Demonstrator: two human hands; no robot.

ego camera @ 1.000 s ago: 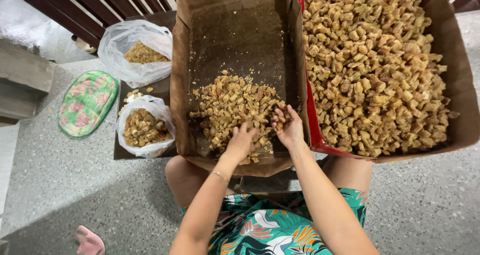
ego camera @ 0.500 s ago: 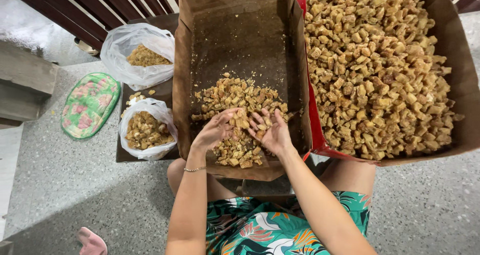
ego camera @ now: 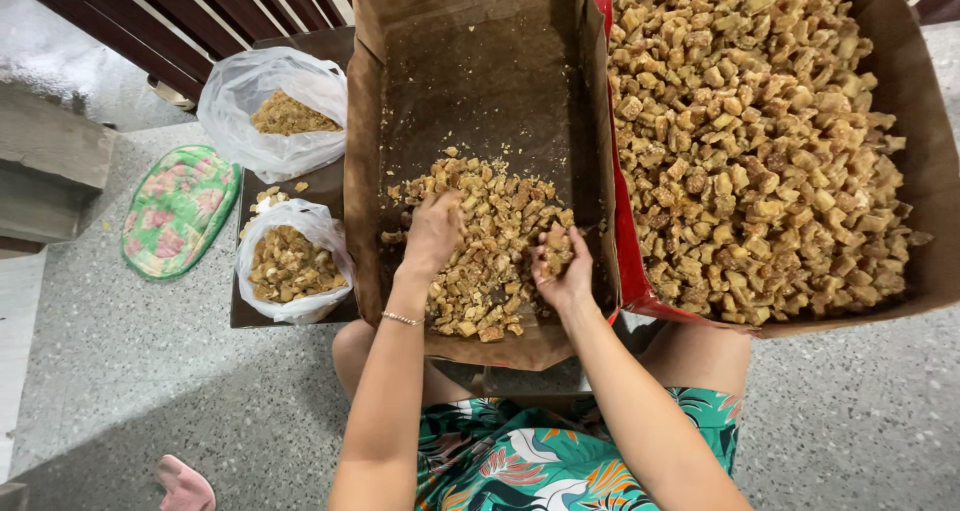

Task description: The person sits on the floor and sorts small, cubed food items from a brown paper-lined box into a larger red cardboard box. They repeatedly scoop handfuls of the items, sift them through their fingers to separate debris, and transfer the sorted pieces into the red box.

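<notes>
Big cardboard box [ego camera: 905, 121] at right brimmed with brown chunks. Middle brown box [ego camera: 480, 61] held smaller chunk pile [ego camera: 490, 246] near its front edge. My left hand [ego camera: 432, 233] lay palm-down, fingers curled into pile — grasp unclear. My right hand [ego camera: 562, 269] cupped half-open, holding few chunks. Two plastic bags [ego camera: 285, 261] beside.

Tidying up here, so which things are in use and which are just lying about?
In use:
left hand
right hand
pile of brown chunks
cardboard tray

Lying about:
full box of chunks
two plastic bags
floral pad
pink slipper
</notes>
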